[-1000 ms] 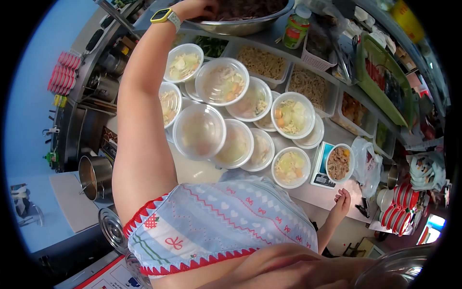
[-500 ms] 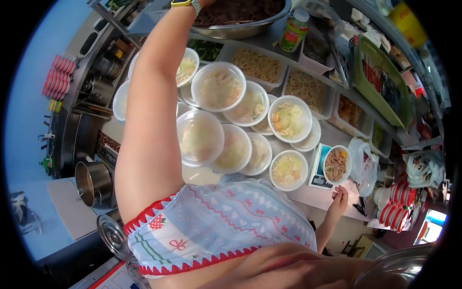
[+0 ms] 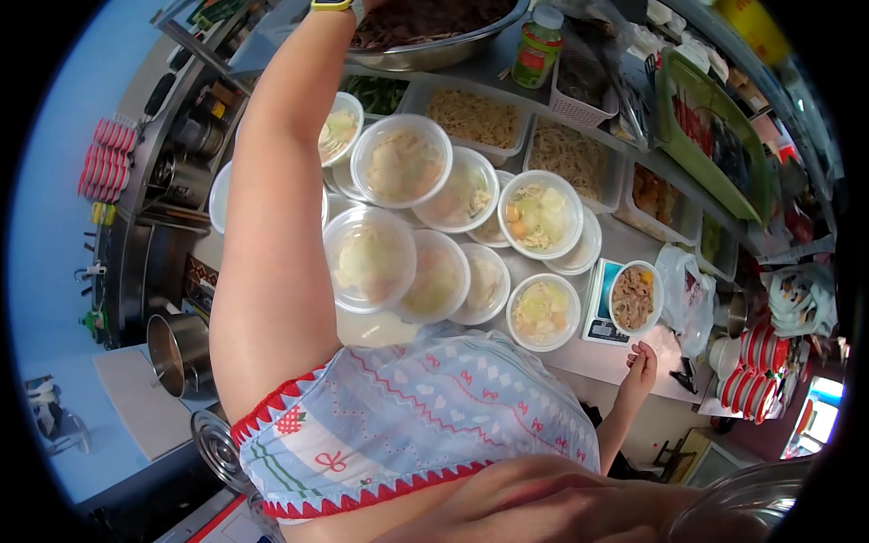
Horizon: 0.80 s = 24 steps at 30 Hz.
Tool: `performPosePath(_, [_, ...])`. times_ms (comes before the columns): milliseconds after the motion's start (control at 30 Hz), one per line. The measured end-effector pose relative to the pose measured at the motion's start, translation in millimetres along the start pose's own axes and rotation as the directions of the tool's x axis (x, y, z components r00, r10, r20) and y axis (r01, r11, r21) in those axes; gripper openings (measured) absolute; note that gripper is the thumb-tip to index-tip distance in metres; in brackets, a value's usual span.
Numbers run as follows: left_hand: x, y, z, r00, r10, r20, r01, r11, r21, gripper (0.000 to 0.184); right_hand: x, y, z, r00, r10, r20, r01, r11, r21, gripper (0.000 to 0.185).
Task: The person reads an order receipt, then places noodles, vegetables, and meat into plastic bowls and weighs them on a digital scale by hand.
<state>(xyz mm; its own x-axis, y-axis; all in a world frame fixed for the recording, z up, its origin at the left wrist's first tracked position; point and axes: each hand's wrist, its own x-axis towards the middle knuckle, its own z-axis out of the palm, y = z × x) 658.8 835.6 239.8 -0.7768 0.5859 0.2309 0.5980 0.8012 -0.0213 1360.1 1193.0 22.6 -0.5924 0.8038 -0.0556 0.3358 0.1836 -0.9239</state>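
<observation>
My left arm stretches up across the view to a large metal basin [image 3: 434, 60] of dark shredded food. Only a sliver of my left hand [image 3: 371, 4] shows at the top edge, past a yellow-rimmed watch [image 3: 331, 4]; its fingers are out of sight. My right hand [image 3: 642, 362] hangs with loosely bent fingers and nothing visible in them. Just above it, a round tub of sliced meat [image 3: 634, 299] rests on a white and blue scale [image 3: 601, 317]. To the left, several clear tubs of food stand, some stacked, among them an unlidded tub with cabbage-like pieces [image 3: 541, 312].
Behind the tubs sit bins of noodles [image 3: 475, 118], darker noodles [image 3: 568, 158] and an orange-brown food [image 3: 654, 199]. A green-labelled bottle [image 3: 538, 54] and a green tray [image 3: 711, 136] stand on the shelf. A plastic bag [image 3: 685, 299] lies right of the scale.
The view has shifted slightly, so the basin and bottle sit a little higher and further left. My left arm still reaches to the basin; my right hand stays below the meat tub.
</observation>
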Motion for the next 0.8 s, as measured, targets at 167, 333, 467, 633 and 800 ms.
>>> performPosePath(167, [-15.1,8.5,-32.8,0.875,-0.417,0.245,0.458,0.550,-0.699,0.017,-2.4,12.2,-8.1,1.000,0.001,-0.012,-0.001,0.999,0.034,0.025])
performPosePath(333, [-14.5,-15.4,-26.4,0.999,-0.046,0.000,0.043,0.932,-0.361,0.015,-3.3,5.9,-8.0,1.000,0.012,0.006,-0.012,1.000,0.012,0.026])
performPosePath(467, [-3.1,-37.2,-3.0,0.905,0.368,-0.215,-0.415,0.874,-0.252,0.011,2.5,10.7,-5.3,1.000,0.007,0.006,-0.007,1.000,0.028,0.026])
performPosePath(633, [-6.0,-25.7,6.1,0.969,0.162,-0.187,-0.235,0.845,-0.480,0.011,3.1,2.4,-0.2,1.000,0.001,0.005,-0.001,1.000,0.023,0.025])
performPosePath(800, [-39.7,26.4,-37.1,0.968,-0.199,0.152,0.250,0.754,-0.608,0.011,9.9,3.1,3.5,0.999,-0.023,0.036,0.021,0.998,0.056,0.023])
